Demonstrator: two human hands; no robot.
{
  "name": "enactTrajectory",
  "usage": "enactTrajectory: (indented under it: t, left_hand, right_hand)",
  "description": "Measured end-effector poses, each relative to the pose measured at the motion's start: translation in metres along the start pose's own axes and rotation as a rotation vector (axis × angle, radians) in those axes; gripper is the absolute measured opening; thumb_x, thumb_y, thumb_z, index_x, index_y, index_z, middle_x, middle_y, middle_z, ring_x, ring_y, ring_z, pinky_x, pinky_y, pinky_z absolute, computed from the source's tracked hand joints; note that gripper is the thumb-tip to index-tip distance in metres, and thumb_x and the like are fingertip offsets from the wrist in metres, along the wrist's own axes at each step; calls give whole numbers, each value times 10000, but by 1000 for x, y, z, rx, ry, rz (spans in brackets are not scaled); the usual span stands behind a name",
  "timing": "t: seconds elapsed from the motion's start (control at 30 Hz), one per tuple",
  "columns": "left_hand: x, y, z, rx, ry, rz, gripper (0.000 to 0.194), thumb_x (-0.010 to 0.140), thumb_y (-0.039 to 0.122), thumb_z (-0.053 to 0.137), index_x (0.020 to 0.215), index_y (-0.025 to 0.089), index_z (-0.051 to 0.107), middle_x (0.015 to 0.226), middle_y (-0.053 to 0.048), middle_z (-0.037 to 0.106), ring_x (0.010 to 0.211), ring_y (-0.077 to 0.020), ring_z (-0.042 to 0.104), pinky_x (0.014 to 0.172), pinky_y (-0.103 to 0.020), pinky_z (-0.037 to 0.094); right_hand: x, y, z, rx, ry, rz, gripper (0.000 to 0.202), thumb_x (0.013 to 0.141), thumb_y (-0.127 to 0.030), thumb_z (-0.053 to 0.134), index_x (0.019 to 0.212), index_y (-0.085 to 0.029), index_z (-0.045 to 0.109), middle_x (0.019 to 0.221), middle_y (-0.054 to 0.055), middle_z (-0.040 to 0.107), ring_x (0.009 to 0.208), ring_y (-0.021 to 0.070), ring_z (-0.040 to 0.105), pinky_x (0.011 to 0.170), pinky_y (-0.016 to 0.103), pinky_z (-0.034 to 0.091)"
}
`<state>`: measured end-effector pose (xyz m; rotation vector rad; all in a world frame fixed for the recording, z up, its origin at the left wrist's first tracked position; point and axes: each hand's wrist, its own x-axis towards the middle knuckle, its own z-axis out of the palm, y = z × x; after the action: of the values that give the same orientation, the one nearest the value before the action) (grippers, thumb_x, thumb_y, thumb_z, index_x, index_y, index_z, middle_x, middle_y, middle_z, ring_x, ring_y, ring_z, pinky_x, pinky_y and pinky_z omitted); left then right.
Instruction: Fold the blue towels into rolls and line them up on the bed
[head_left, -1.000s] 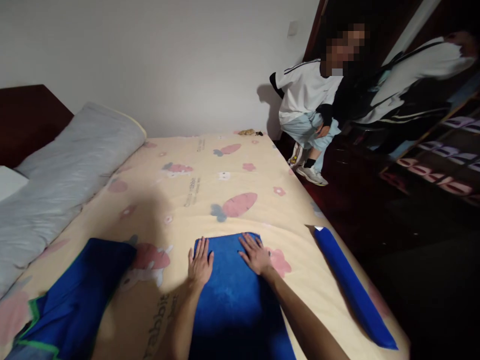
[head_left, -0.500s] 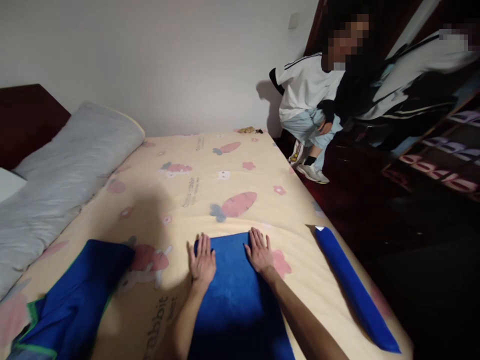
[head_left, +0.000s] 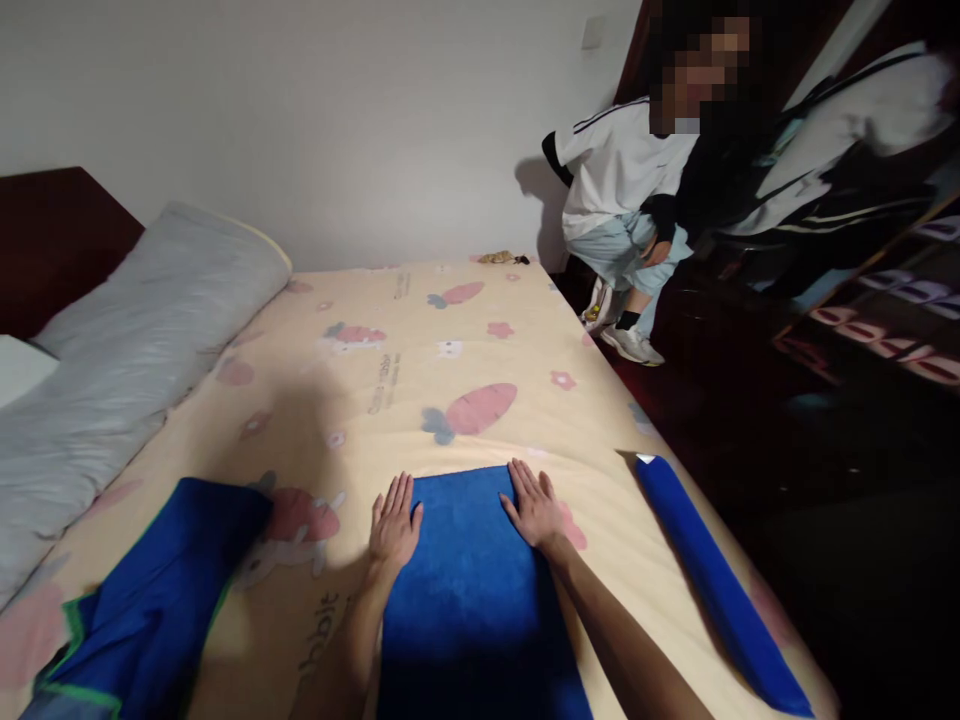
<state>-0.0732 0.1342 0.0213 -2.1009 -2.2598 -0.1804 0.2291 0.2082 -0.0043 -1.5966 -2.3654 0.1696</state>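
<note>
A blue cloth (head_left: 469,570) lies flat on the bed, its near end cut off by the frame. My left hand (head_left: 395,522) rests palm down at its far left corner, fingers stretched out. At the far right corner my right hand (head_left: 534,502) lies flat, thumb apart from the fingers and over the cloth's edge. Neither hand grips anything. A long, narrow folded blue cloth (head_left: 716,580) with a white tag lies to the right, near the bed's edge. On the left is a rumpled blue cloth with green edging (head_left: 161,580).
The bed (head_left: 420,375) has a cream sheet with rabbits and carrots. A grey pillow (head_left: 142,330) lies on the left. Beyond the right edge sits a person (head_left: 619,180); another person (head_left: 862,130) bends farther right. A shoe rack (head_left: 885,345) holds slippers. A small tan item (head_left: 499,258) lies at the far edge.
My hands have moved slightly apart, outward from the cloth. The left one has slid off the cloth's corner to its edge. The view has shifted slightly.
</note>
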Motion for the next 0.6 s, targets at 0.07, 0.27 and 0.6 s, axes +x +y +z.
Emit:
enactTrajectory:
  t: [0.07,0.27,0.6]
  left_hand:
    - [3,2,-2,14,-24,-5,563,978,417,232,1503,247,122,1568,-29,284,1447,-174,253,1167,-466,253]
    - [6,38,-15,44,19,54,566,948,247,269,1501,223,152,1563,-59,284,1456,-210,233,1185,-572,127]
    - [-90,109,24,-23,74,122,632,901,176,311,1503,238,128,1551,-34,327,1429,-207,303,1159,-481,297]
  right_hand:
    - [2,-2,4,-18,17,-4,684,978,-526,246,1536,-155,109,1551,107,307,1446,243,234,1173,504,131]
    - [3,-39,7,-31,157,19,632,975,-316,271,1534,-99,73,1547,147,296,1440,273,246,1173,541,128]
    - [-72,-108,16,44,27,-141,549,912,-182,370,1461,-153,376,1524,96,355,1430,230,278,1157,438,261]
